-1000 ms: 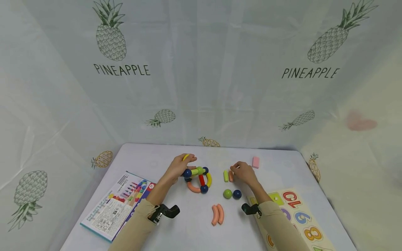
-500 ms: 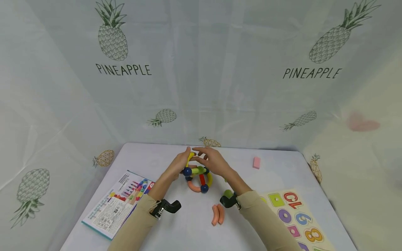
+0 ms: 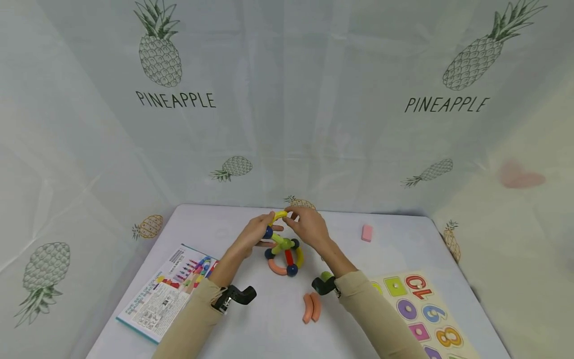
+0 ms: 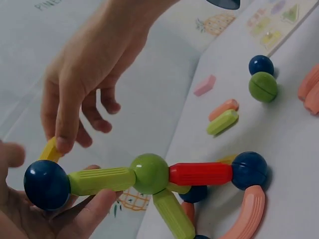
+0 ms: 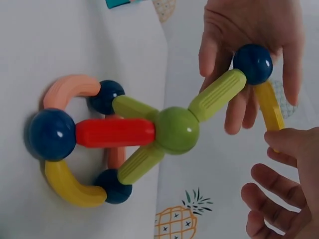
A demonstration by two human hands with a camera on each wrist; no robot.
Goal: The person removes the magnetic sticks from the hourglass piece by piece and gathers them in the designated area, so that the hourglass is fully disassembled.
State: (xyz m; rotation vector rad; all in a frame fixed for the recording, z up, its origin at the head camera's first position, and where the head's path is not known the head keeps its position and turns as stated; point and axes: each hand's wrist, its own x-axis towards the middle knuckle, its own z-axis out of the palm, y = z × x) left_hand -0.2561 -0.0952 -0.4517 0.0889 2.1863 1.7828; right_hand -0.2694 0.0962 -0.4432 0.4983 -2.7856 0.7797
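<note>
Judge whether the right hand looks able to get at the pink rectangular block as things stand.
Likely yes: the pink rectangular block lies uncovered, with nothing visibly between it and the right hand. That hand pinches a yellow plastic-looking stick, though, which it would probably have to release first.

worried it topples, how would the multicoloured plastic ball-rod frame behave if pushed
The frame may stay upright on its broad ring base. The green plastic rod jutting outward could unbalance it. The round green plastic ball might allow swivelling.
</note>
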